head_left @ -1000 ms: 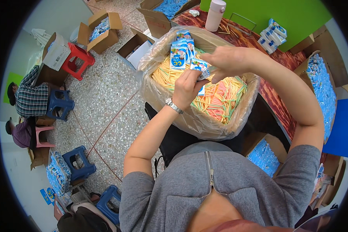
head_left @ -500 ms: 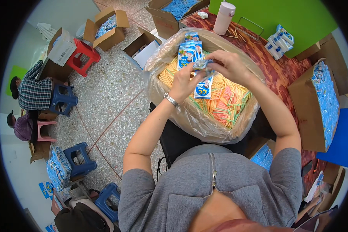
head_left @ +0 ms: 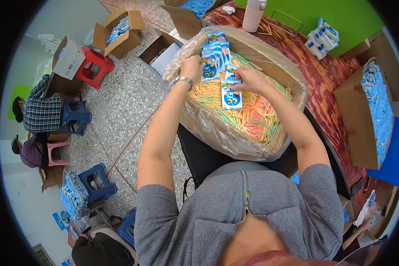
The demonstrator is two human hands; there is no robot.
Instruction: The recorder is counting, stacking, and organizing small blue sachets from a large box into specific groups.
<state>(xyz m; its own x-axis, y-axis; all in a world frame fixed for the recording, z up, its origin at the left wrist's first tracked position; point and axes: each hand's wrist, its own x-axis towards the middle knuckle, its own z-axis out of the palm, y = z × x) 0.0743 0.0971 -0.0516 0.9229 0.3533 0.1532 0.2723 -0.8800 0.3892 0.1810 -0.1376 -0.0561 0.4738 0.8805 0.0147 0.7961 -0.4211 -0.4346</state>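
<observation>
A large carton lined with a clear plastic bag stands in front of me, filled with thin pastel sticks in yellow, pink and green. Blue-and-white printed packets lie overlapping on the sticks at the far left. My left hand, with a metal watch on its wrist, is closed at their left edge; its fingertips are partly hidden. Over another packet nearer the middle, my right hand has thumb and fingers apart, touching that packet and a smaller visible one just beyond it.
A pale bottle and a pile of packets stand on the red-patterned table. An open carton of blue packets is at right. Two people sit at far left, near a red stool and blue stools.
My hands were together over the carton, handling a packet between them. They have since parted: the left moved left to the overlapping packets, the right down to the middle packets.
</observation>
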